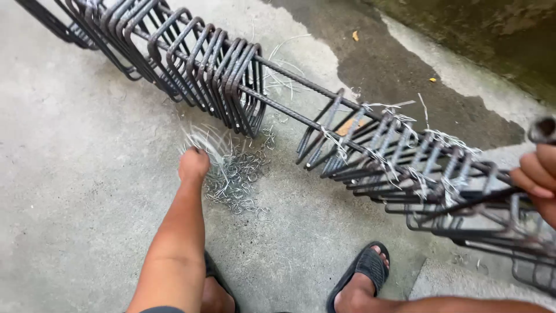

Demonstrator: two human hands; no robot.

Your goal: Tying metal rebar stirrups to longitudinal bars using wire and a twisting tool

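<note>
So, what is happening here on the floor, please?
A person crouches over a long rebar cage lying on the concrete floor. The left hand reaches into a pile of thin tie wires and closes on some. The right hand grips a dark metal tool beside the cage's tied end.

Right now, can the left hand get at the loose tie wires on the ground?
Likely yes: the left hand is already down in the wire pile, with the rebar cage behind it, not blocking.
</note>
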